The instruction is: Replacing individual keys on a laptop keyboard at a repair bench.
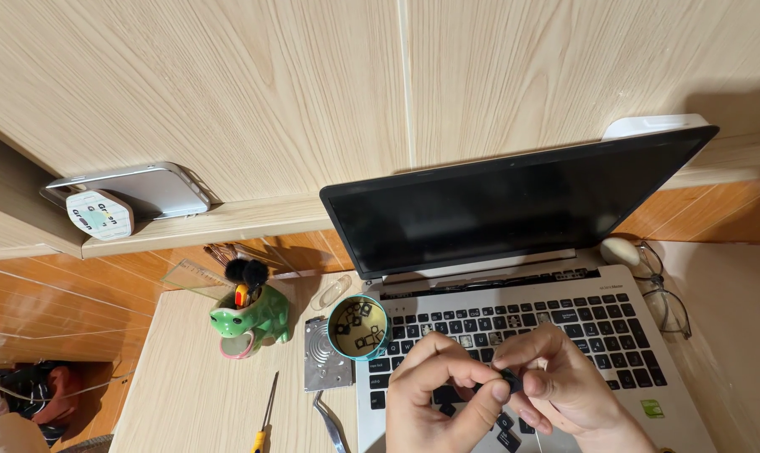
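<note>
Keycap: a small black keycap (508,382) is pinched between the two hands, held just above the near-middle rows of the laptop keyboard (564,323).
Left hand: the left hand (434,394) has thumb and forefinger closed on the keycap's left edge, its other fingers curled under.
Right hand: the right hand (564,382) grips the same cap from the right, fingertips touching the left hand's; both hands are together, clamped on the one piece.
Keyboard: several keys are off, leaving pale gaps in the far rows and dark gaps below the hands.
Doing it well: as I judge it, a light, even pinch on opposite edges and keeping the cap level over the keyboard would guard the small clips underneath; twisting looks like the risk.
Cup: a teal-rimmed cup (358,327) just left of the keyboard holds loose black keycaps.
Tools: tweezers (332,426) and a yellow-handled screwdriver (265,418) lie near-left on the desk.
Beyond: a green frog holder (250,323) stands farther left; eyeglasses (669,298) lie far right.
</note>
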